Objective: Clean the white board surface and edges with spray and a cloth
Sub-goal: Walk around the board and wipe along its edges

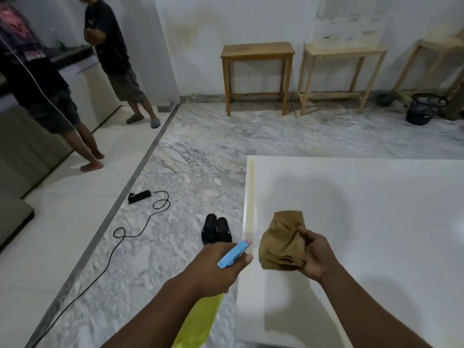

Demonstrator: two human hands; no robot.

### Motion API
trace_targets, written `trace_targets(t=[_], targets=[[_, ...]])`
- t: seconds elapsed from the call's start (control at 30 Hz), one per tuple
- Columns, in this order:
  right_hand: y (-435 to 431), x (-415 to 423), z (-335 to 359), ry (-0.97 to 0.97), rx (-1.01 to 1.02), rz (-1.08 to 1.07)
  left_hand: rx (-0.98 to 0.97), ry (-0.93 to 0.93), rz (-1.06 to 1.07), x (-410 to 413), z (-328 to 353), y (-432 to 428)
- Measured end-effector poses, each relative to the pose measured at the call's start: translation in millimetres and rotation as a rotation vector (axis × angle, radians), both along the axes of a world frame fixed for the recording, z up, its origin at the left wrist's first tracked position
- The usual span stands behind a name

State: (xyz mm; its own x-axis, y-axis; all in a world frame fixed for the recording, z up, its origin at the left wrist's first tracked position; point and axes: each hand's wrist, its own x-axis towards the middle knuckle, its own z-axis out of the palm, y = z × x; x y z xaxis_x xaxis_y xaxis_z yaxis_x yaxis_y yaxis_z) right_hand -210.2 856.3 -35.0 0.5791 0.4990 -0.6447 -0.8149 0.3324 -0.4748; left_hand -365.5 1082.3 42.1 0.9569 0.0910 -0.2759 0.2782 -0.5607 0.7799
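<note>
Left hand (216, 267): fingers curled round the neck of the spray bottle (233, 254), gripping it. The bottle has a smooth light-blue plastic trigger head with a pink nozzle tip and a translucent yellow-green body that hangs below the wrist. It sits just off the white board (364, 222), at its left edge, with the nozzle pointing over that edge.

Right hand (316, 254): thumb and fingers pinch the cloth (283, 242), which is olive-brown, soft, folded into a thick wad and creased. We hold it over the board's near-left area; we can't tell whether it touches the surface.

The board is a flat, glossy, large rectangular slab with a sharp far-left corner. A yellowish streak (249, 209) runs along its left edge.

Off the board's left edge:
- A pair of black rubber sandals (216, 229) lies just beside it.
- A black power strip (138, 197) with a looping cable lies farther out.

The floor (200, 146) around the board is grey-veined marble. Beyond the board's far edge, plain wooden tables (257, 71) with square legs stand at the wall, and a black mesh bin (424, 108) is near the far-right one. Two people (113, 59) stand well left of the board.
</note>
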Motion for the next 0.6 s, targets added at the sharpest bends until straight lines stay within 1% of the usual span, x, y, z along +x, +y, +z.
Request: trace_targets(t=[0.17,0.3,0.4,0.47,0.53,0.6], targets=[[37.2,42.8,5.5,0.008,-0.098,0.064,0.174,-0.017,-0.118,61.0,9.3,19.4],[59.9,66.3,12.0,-0.032,-0.188,0.077,0.288,0.013,-0.151,98.1,1.5,30.8],[67.7,79.5,12.1,-0.048,-0.241,0.098,0.415,0.066,-0.193,122.6,-10.8,41.1],[72.5,93.3,11.2,-0.095,-0.349,0.141,0.426,0.054,-0.188,141.1,-19.7,56.0],[76.0,117.2,16.1,-0.179,-0.538,0.197,0.378,0.019,-0.188,160.5,-24.0,76.3],[88.7,148.5,22.1,-0.268,-0.716,0.314,0.308,-0.007,-0.187,185.1,-33.9,105.7]])
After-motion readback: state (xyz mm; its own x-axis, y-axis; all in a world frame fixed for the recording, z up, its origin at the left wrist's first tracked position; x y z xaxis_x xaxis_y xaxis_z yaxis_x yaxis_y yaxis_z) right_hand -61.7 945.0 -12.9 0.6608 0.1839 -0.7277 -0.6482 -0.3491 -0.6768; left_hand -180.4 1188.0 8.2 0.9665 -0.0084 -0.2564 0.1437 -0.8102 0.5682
